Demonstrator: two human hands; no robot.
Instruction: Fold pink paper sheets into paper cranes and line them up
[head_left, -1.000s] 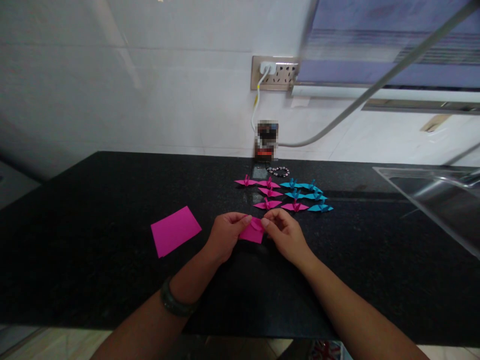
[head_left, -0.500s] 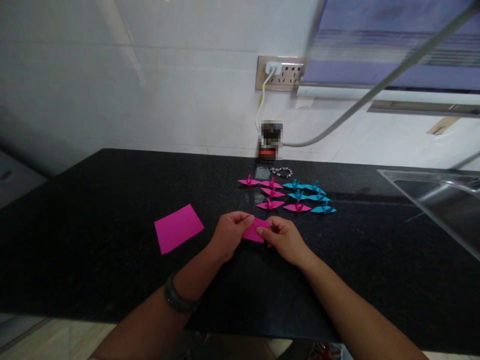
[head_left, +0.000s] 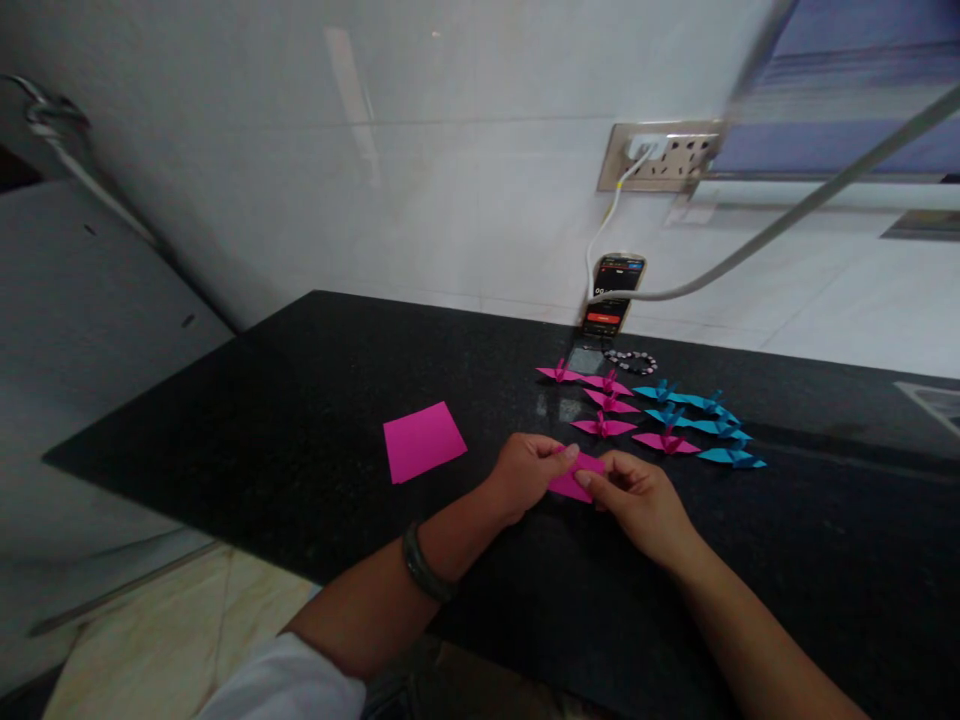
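Note:
Both hands pinch a small folded pink paper (head_left: 576, 477) just above the black countertop (head_left: 300, 400). My left hand (head_left: 525, 472) grips its left edge with thumb and fingers closed; a dark bracelet sits on that wrist. My right hand (head_left: 637, 497) pinches the paper's right side. Just beyond the hands lie several pink paper cranes (head_left: 604, 400) and several blue paper cranes (head_left: 705, 420) in rows. A flat pink paper square (head_left: 423, 441) lies to the left of my left hand.
A phone (head_left: 613, 294) leans against the white tiled wall, plugged by a white cable into a wall socket (head_left: 660, 156). A beaded bracelet (head_left: 631, 360) lies before it. A grey hose (head_left: 787, 215) crosses the upper right. The counter's left corner drops to a tiled floor.
The camera has swung left, so everything has shifted right in view. Both hands still hold the pink paper, now folded smaller and pressed closer together.

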